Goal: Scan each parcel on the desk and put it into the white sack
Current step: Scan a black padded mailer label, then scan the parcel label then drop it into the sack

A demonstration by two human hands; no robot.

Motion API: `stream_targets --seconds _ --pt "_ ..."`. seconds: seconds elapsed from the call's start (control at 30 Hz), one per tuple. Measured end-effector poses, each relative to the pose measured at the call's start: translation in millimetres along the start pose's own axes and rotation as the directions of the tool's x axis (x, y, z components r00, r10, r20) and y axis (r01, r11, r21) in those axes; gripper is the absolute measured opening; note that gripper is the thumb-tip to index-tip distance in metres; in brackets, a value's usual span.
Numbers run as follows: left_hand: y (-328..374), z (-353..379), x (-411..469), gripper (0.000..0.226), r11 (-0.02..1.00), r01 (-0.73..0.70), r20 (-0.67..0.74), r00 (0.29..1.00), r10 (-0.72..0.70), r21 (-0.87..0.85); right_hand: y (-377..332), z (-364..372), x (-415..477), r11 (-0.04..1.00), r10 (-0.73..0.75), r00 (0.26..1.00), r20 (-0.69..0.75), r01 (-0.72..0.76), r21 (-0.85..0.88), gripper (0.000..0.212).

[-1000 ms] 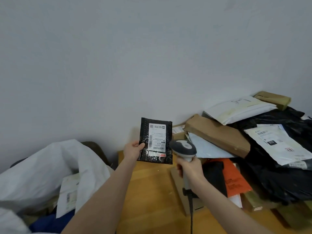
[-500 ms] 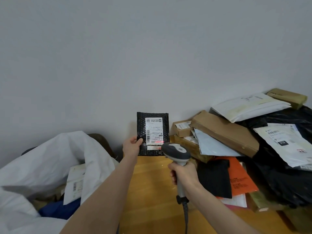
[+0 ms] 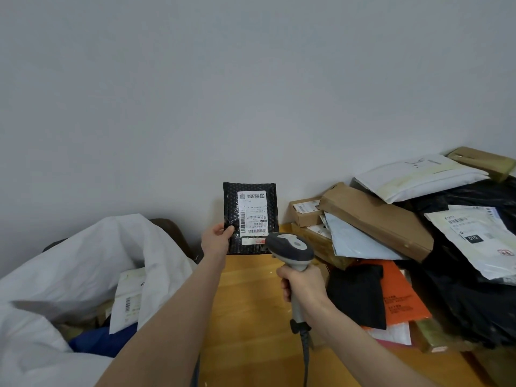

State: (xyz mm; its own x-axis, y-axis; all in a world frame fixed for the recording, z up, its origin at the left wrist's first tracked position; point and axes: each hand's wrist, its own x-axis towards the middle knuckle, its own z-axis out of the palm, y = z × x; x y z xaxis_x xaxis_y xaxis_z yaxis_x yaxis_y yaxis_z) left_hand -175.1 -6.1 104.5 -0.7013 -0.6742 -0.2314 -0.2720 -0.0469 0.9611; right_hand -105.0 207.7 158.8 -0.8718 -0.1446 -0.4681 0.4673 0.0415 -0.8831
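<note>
Your left hand [image 3: 216, 239] pinches the black parcel [image 3: 249, 217] upright above the desk [image 3: 251, 303], label toward you, so the scanner [image 3: 291, 248] gripped in your right hand [image 3: 303, 284] can read it.

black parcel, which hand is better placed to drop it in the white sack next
Left. The left hand grips the black parcel on the white sack's side; the right hand holds the scanner.

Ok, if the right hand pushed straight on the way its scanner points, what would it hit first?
Most likely the black bubble mailer the left hand holds upright, its label facing the scanner in the right hand; depth unclear.
</note>
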Motion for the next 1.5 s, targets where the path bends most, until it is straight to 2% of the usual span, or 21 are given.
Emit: stream_targets --seconds 0.1,0.2,0.27,0.33,0.43,0.57,0.67,0.77,0.87,0.93,1.0,1.07,1.13,1.27,1.37,1.5 --pt "12 -12 -2 0.023 0.999 -0.015 -0.01 1.0 0.015 -0.031 -9 9 4 0.999 -0.048 0.998 0.045 0.048 -0.003 0.005" --pt "26 -47 -3 0.015 0.995 -0.089 -0.048 0.995 0.087 -0.041 -21 36 17 0.996 -0.089 0.992 0.085 0.089 0.009 0.003" --pt "34 -84 -3 0.008 0.993 -0.112 -0.107 0.988 0.108 -0.031 -28 63 25 0.995 -0.1 0.988 0.115 0.101 0.001 0.006" --pt "38 -129 -2 0.01 0.993 -0.113 -0.203 0.973 0.107 -0.019 -31 96 33 0.994 -0.099 0.984 0.148 0.103 -0.023 0.004" --pt "36 -200 -4 0.015 0.99 -0.102 -0.341 0.931 0.13 0.099 -27 145 41 0.992 -0.088 0.975 0.203 0.103 -0.066 0.008" --pt "21 -279 -2 0.021 0.934 -0.003 -0.52 0.83 0.202 0.358 -18 196 50 0.992 -0.06 0.975 0.215 0.083 -0.099 0.004" --pt "-5 -313 10 0.022 0.909 0.08 -0.574 0.797 0.189 0.41 -8 220 64 0.992 -0.04 0.98 0.193 0.063 -0.112 0.007" --pt "-41 -322 27 0.025 0.878 0.157 -0.512 0.852 0.111 0.452 5 235 78 0.99 0.0 0.986 0.164 0.023 -0.14 0.009" --pt "-75 -313 51 0.027 0.884 0.247 -0.453 0.89 -0.045 0.397 17 243 90 0.986 0.038 0.991 0.126 -0.016 -0.167 0.004" --pt "-88 -302 64 0.036 0.864 0.305 -0.388 0.911 -0.142 0.4 24 243 97 0.983 0.05 0.994 0.099 -0.031 -0.183 0.003" --pt "-93 -291 73 0.052 0.808 0.329 -0.342 0.924 -0.17 0.489 30 239 103 0.979 0.052 0.996 0.07 -0.037 -0.202 0.005" --pt "-86 -282 76 0.057 0.749 0.316 -0.344 0.93 -0.126 0.582 33 234 104 0.977 0.051 0.997 0.049 -0.04 -0.212 0.006" --pt "-72 -271 79 0.053 0.731 0.258 -0.318 0.946 -0.059 0.631 32 229 103 0.978 0.054 0.998 0.026 -0.048 -0.201 0.003" --pt "-29 -236 87 0.045 0.712 0.102 -0.245 0.964 0.101 0.695 21 213 98 0.983 0.053 0.998 0.021 -0.048 -0.175 0.02" --pt "0 -187 89 0.045 0.726 -0.049 -0.141 0.97 0.198 0.686 10 180 92 0.991 0.033 0.999 -0.02 -0.035 -0.127 0.02" --pt "27 -101 73 0.045 0.715 -0.2 0.039 0.971 0.235 0.67 -3 117 90 0.998 0.02 0.992 -0.121 -0.026 -0.054 0.012"
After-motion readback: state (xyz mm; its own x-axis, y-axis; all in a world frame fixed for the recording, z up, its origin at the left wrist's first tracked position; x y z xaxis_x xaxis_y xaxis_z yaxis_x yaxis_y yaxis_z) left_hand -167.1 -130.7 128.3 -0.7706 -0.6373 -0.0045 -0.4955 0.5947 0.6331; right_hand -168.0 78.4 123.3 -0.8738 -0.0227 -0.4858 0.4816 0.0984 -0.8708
